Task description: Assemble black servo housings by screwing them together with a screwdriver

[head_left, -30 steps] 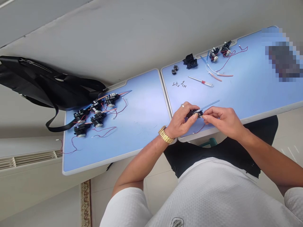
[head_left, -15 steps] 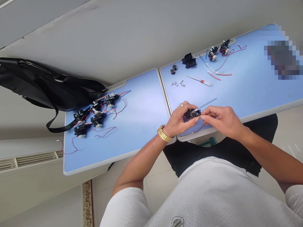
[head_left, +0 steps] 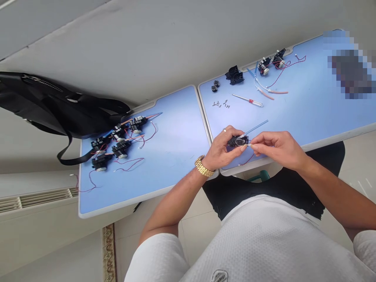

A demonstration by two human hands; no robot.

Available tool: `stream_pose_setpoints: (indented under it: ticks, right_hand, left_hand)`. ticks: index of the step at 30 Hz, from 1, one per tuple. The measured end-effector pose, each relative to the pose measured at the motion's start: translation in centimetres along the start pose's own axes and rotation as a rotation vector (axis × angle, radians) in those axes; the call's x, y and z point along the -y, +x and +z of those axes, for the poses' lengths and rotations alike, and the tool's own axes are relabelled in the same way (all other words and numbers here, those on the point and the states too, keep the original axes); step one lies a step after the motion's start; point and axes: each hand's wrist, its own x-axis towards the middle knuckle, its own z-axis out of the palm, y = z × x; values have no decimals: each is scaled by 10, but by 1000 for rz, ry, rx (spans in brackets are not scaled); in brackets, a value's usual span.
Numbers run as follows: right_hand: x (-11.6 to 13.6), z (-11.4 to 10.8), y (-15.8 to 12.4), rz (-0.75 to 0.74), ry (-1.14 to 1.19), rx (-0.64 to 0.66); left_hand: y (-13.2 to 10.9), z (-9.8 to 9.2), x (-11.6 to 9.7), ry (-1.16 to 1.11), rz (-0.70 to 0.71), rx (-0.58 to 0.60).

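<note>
Over the front left corner of the right-hand table, my left hand (head_left: 223,147) is closed around a small black pump housing (head_left: 234,141). A clear tube curves over the housing's face, and a blue tube (head_left: 257,126) sticks out from it toward the upper right. At the housing's right end, the fingertips of my right hand (head_left: 277,149) are pinched on a small pale tube end (head_left: 249,145). A thin red wire (head_left: 247,159) trails below my left hand onto the table. My fingers hide part of the housing.
Small screws (head_left: 221,104), a screwdriver (head_left: 248,100), round black parts (head_left: 215,86), black housings (head_left: 234,75), tubes (head_left: 264,88) and two wired pump units (head_left: 264,66) lie farther back. Several wired units (head_left: 122,149) sit on the left table beside a black bag (head_left: 58,105).
My right hand has shifted slightly to the right, and a pale tube end now shows between its fingertips and the housing. The left hand keeps its hold.
</note>
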Motion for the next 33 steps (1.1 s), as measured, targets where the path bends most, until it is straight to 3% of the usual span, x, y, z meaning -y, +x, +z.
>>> stream_pose_setpoints:
  ticks: [18,25,29,33]
  right_hand:
    - [7,-1,-7,-252,-434,-20]
    - [-1,4,-12,-385,-690,-37]
    - [-1,5,-12,-332,-708,-38]
    - [4,3,-9,-232,-535,-44]
  left_hand:
    - [-1,-1,-2,41,-64,76]
    - [-1,0,-1,41,3,67]
    - [-1,0,-1,61,1,70]
    - [-1,1,-2,58,19,58]
